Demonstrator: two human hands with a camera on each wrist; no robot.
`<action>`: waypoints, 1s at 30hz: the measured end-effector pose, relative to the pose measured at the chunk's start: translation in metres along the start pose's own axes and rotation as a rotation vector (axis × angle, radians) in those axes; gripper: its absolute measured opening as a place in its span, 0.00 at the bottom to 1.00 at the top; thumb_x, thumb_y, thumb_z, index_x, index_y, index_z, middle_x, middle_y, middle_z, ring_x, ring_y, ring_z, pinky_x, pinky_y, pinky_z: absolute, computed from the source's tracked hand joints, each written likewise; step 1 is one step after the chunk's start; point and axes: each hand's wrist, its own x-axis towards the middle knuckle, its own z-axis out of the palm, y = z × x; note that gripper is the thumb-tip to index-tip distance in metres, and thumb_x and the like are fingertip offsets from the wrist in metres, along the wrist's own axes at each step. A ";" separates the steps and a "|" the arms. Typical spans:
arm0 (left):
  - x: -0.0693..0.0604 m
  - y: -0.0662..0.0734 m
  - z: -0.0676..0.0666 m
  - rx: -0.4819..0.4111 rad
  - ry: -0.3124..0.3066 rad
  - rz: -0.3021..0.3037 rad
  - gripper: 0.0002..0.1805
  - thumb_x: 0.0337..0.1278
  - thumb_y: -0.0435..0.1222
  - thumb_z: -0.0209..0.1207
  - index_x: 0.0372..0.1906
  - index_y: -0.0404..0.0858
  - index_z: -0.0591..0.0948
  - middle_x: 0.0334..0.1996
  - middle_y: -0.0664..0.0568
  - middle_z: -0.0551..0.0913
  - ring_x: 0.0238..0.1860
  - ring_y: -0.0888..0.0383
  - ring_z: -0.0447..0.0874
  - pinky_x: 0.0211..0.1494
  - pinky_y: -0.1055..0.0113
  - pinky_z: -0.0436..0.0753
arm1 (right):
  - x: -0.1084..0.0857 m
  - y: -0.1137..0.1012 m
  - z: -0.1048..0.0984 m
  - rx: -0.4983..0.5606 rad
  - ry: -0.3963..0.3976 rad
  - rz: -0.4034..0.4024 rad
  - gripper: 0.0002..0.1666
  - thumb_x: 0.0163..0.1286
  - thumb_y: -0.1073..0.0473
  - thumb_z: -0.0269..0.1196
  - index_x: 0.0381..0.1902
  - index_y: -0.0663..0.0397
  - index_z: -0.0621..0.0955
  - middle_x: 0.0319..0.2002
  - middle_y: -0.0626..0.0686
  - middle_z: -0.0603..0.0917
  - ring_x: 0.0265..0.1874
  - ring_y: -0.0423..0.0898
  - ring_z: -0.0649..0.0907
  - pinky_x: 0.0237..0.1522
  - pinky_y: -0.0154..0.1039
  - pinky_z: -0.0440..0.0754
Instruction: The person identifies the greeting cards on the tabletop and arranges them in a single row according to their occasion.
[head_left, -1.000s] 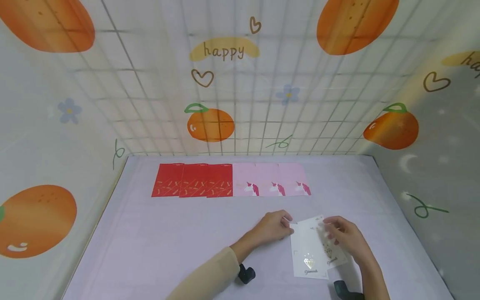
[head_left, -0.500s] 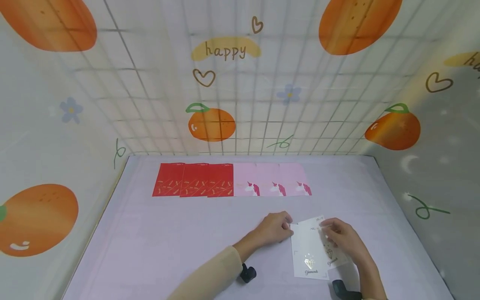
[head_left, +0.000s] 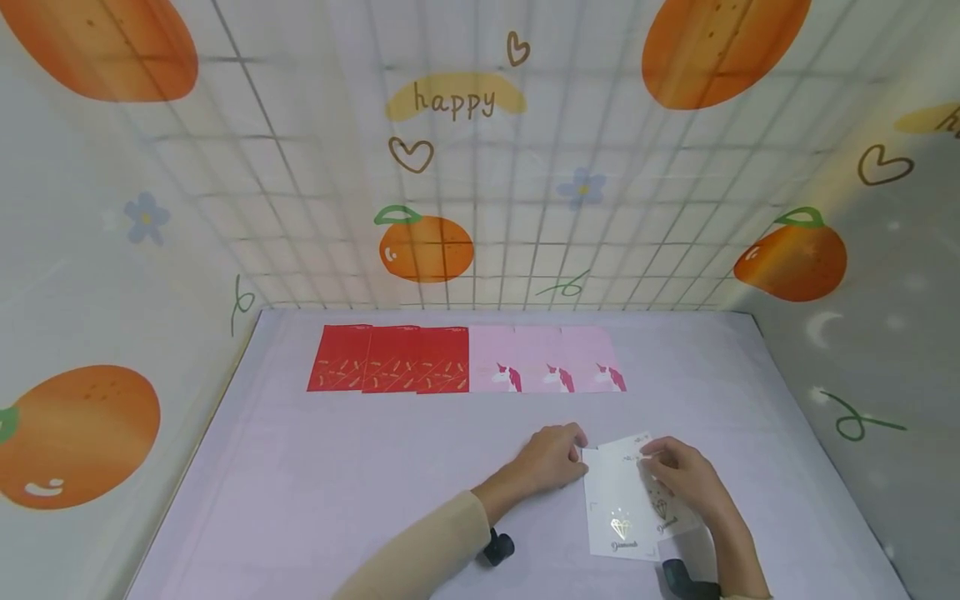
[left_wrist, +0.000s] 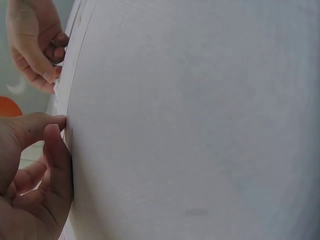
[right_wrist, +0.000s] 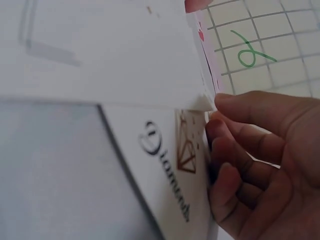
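Note:
Two white cards (head_left: 615,496), each with a gold diamond and dark "Diamonds" lettering, overlap at the right front of the table. The rear card (head_left: 673,515) is turned askew and partly covered. My left hand (head_left: 551,457) grips the front card's upper left edge between thumb and fingers. At its upper right corner, my right hand (head_left: 686,473) pinches the card between thumb and index finger. The right wrist view shows the right thumb (right_wrist: 240,106) on that corner, with the other fingers curled beneath. In the left wrist view, the left thumb and finger (left_wrist: 57,155) meet the card's edge.
Along the back lie three red cards (head_left: 390,354) with gold marks, overlapping in a row. Three pink unicorn cards (head_left: 540,350) continue that row to the right. A printed curtain (head_left: 480,167) hangs behind the white table (head_left: 360,467). Black wrist devices (head_left: 498,548) sit below the hands.
My right hand has come slightly left and now pinches the front card's corner, where its fingers were hovering before. My left hand and the cards stay nearly still.

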 end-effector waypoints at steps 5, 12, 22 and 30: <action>-0.001 0.001 0.000 0.019 0.007 -0.004 0.16 0.58 0.38 0.70 0.51 0.43 0.82 0.27 0.61 0.78 0.26 0.68 0.74 0.28 0.76 0.76 | 0.001 0.000 0.002 -0.016 0.003 -0.009 0.15 0.71 0.59 0.63 0.51 0.62 0.81 0.43 0.59 0.85 0.38 0.51 0.82 0.38 0.45 0.80; -0.002 0.001 0.000 0.035 0.004 -0.001 0.16 0.58 0.38 0.69 0.50 0.43 0.83 0.27 0.61 0.77 0.27 0.68 0.73 0.28 0.77 0.75 | 0.004 0.001 0.003 -0.029 -0.005 -0.008 0.14 0.71 0.58 0.63 0.49 0.61 0.81 0.45 0.61 0.84 0.40 0.53 0.82 0.42 0.51 0.81; -0.004 0.002 0.001 0.015 0.002 -0.022 0.17 0.58 0.39 0.70 0.51 0.44 0.82 0.27 0.62 0.76 0.26 0.68 0.73 0.27 0.77 0.76 | 0.003 -0.003 0.001 0.004 -0.012 0.014 0.13 0.72 0.59 0.62 0.48 0.62 0.81 0.42 0.58 0.84 0.35 0.50 0.80 0.34 0.41 0.79; -0.004 0.001 0.001 0.021 0.009 -0.006 0.16 0.59 0.39 0.69 0.51 0.44 0.82 0.28 0.62 0.77 0.27 0.68 0.73 0.29 0.77 0.76 | 0.001 -0.004 0.000 0.038 0.001 -0.005 0.12 0.72 0.60 0.62 0.47 0.63 0.81 0.43 0.60 0.84 0.36 0.51 0.81 0.36 0.43 0.82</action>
